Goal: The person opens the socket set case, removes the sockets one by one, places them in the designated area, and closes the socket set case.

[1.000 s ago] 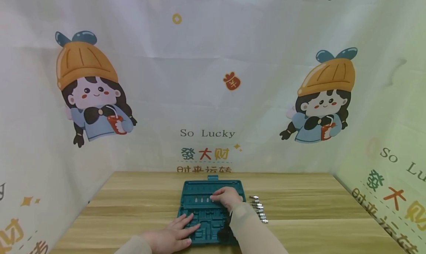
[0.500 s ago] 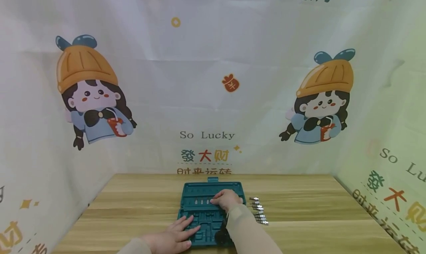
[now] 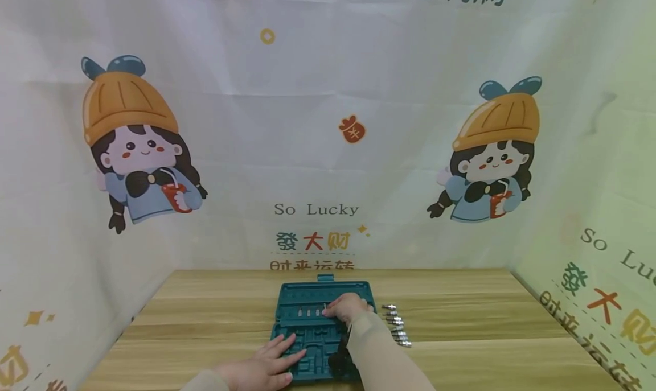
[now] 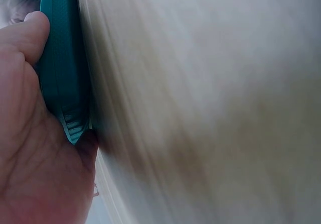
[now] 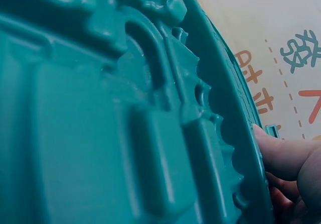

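Observation:
An unfolded teal tool case [image 3: 325,287] lies on the table, its moulded tray [image 5: 80,138] toward me and its lid behind. My left hand [image 3: 263,366] rests on the tray's left side with fingers spread; in the left wrist view its thumb lies along the case's side wall [image 4: 62,68]. Over the lid's slot row, my right hand [image 3: 349,308] pinches a small metal screwdriver bit, whose tip shows above the fingertips. To the left of those fingertips, several small silver bits [image 3: 309,312] stand in the row. The right wrist view shows the right thumb [image 5: 281,153] beyond the tray edge.
Several silver socket bits [image 3: 396,321] lie in a column on the wooden table [image 3: 471,317], right of the case. A black wrist camera [image 3: 338,362] under my right forearm covers part of the tray. A printed cloth [image 3: 225,152] hangs behind the table.
My right hand stays at the slot row, and the bit's tip now shows above its fingertips. The left hand keeps its place on the tray. The head view has shifted slightly.

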The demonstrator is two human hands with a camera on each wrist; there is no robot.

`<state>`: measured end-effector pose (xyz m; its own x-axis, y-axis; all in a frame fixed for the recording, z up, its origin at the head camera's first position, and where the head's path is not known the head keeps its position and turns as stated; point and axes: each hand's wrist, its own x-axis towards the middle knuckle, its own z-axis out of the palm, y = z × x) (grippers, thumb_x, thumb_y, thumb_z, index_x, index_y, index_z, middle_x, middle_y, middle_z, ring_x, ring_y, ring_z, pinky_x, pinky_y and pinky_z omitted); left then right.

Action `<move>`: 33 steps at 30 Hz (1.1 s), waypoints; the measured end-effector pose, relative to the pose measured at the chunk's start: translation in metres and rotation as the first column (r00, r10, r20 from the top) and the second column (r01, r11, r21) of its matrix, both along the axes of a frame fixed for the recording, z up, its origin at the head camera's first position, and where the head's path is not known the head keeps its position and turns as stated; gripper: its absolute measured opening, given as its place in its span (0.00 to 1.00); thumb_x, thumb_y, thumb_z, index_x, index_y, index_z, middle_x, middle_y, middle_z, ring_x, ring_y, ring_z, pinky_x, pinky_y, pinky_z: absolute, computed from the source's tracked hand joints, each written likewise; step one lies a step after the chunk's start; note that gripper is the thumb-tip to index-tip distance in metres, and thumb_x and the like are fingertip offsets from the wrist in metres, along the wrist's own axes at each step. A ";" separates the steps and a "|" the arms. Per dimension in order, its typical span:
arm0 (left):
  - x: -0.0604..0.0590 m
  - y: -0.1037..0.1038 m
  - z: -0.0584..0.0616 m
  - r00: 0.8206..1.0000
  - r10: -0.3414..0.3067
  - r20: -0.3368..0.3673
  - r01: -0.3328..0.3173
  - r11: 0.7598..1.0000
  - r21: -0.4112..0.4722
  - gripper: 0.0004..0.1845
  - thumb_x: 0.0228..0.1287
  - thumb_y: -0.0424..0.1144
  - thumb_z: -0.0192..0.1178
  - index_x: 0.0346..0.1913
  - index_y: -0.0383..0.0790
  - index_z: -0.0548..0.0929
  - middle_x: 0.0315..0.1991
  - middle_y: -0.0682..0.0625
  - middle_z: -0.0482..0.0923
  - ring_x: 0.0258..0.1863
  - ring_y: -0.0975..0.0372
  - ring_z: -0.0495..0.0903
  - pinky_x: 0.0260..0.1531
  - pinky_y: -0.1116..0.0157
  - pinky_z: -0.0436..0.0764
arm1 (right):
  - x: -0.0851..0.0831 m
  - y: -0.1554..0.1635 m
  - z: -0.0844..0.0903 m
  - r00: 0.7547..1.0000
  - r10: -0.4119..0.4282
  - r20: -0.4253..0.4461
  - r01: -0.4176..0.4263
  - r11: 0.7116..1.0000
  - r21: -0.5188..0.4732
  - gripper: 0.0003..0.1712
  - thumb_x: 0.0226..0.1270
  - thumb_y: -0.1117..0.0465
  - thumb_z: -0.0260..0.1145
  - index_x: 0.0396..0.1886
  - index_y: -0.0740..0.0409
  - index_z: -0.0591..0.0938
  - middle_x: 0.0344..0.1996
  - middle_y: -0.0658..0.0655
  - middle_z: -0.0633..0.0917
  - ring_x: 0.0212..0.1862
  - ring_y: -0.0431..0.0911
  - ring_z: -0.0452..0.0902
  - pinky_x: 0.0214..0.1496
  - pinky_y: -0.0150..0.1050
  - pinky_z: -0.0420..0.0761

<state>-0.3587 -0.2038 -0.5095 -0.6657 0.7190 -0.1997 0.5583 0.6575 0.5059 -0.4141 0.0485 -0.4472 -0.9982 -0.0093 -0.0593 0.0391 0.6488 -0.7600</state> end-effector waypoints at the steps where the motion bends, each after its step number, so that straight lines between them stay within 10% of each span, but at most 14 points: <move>1: 0.002 0.001 0.002 1.000 0.004 0.001 -0.004 1.000 -0.003 0.35 0.66 0.72 0.34 0.74 0.70 0.52 0.77 0.53 0.40 0.74 0.42 0.39 0.58 0.33 0.56 | 0.000 0.000 0.000 1.000 0.002 -0.005 -0.002 1.000 -0.004 0.06 0.52 0.55 0.77 0.27 0.50 0.88 0.44 0.58 0.82 0.64 0.69 0.59 0.64 0.65 0.52; 20: -0.005 -0.001 -0.009 1.000 0.013 0.001 -0.013 0.999 -0.034 0.30 0.71 0.64 0.39 0.74 0.72 0.50 0.78 0.56 0.37 0.74 0.44 0.37 0.60 0.35 0.55 | 0.000 -0.002 -0.006 0.998 -0.055 0.005 0.055 0.996 -0.065 0.05 0.54 0.54 0.76 0.29 0.46 0.88 0.46 0.61 0.78 0.56 0.67 0.61 0.56 0.64 0.61; 33: -0.010 -0.005 -0.016 1.000 -0.008 0.006 0.008 1.000 -0.018 0.33 0.67 0.72 0.34 0.74 0.74 0.50 0.77 0.56 0.38 0.74 0.44 0.37 0.59 0.33 0.56 | -0.004 0.004 -0.005 0.998 0.046 -0.035 -0.050 0.993 -0.111 0.08 0.56 0.54 0.74 0.35 0.50 0.89 0.44 0.55 0.83 0.58 0.65 0.64 0.60 0.67 0.54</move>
